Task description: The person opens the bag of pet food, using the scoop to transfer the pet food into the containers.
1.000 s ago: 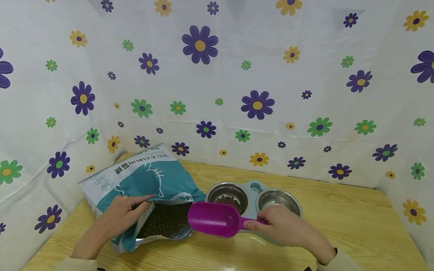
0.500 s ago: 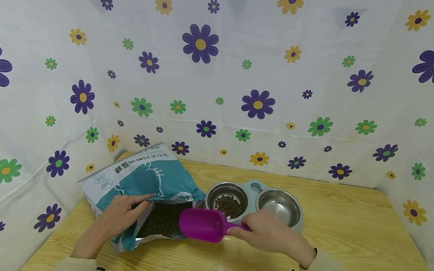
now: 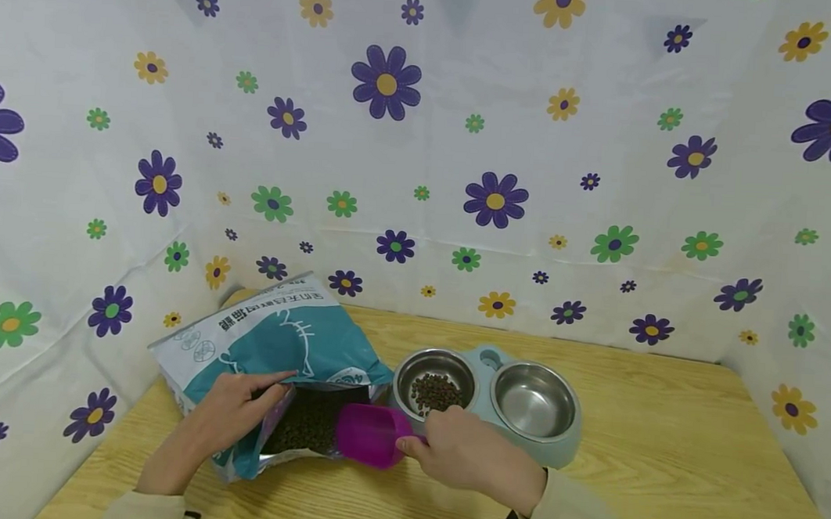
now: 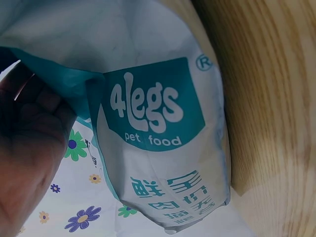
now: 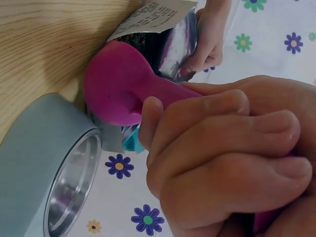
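Note:
A teal and white pet food bag (image 3: 314,317) lies on its side at the left of the table, its mouth facing me. Brown kibble (image 3: 308,422) shows inside. My left hand (image 3: 227,414) grips the bag's upper edge and holds the mouth apart; in the left wrist view the fingers curl behind the teal flap. With curled fingers my right hand (image 3: 472,454) grips the handle of a magenta scoop (image 3: 372,436). The front of the scoop overlaps the bag's mouth at its right side. The part of the scoop that shows holds no kibble.
Right of the bag stands a light blue double bowl stand (image 3: 484,400). Its left steel bowl (image 3: 417,361) has a small heap of kibble; its right steel bowl (image 3: 533,403) shows a bare bottom. Behind the wooden table (image 3: 660,445) hangs a flowered white curtain (image 3: 435,151).
My right hand has moved left and slightly down with the scoop, toward the bag's mouth, uncovering the right bowl. My left hand and the bag stay in place.

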Demonstrator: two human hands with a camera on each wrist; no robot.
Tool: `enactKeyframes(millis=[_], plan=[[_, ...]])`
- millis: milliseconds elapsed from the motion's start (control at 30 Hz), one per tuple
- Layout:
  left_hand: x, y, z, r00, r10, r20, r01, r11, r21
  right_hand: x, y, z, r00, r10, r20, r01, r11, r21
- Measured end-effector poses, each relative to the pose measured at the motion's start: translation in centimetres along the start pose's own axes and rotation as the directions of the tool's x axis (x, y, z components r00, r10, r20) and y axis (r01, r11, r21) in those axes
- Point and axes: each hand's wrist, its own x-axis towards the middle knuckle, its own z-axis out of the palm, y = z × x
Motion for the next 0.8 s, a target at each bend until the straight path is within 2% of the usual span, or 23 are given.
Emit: enactKeyframes(millis=[200, 400, 600, 800], plan=[[0.0, 0.0, 0.0, 1.0, -0.001, 0.005, 0.001, 1.0, -0.006, 1.1, -0.8, 0.6, 1.0, 0.005, 0.009, -0.005, 1.0, 0.014], [0.0, 0.0, 0.0, 1.0, 0.001, 0.003, -0.001, 1.0, -0.002, 1.7, -0.5, 1.0, 0.997, 0.021, 0.072, -0.033, 0.986, 0.163], [-0.1, -0.1, 0.1, 1.0, 0.017, -0.005, -0.017, 1.0, -0.009, 2.2, 0.2, 1.4, 0.992, -0.011, 0.124, -0.024, 0.962, 0.273], [0.0, 0.0, 0.1, 1.0, 0.027, -0.015, -0.027, 1.0, -0.005, 2.7, 0.9, 2.1, 0.992, -0.015, 0.128, -0.034, 0.929, 0.369]])
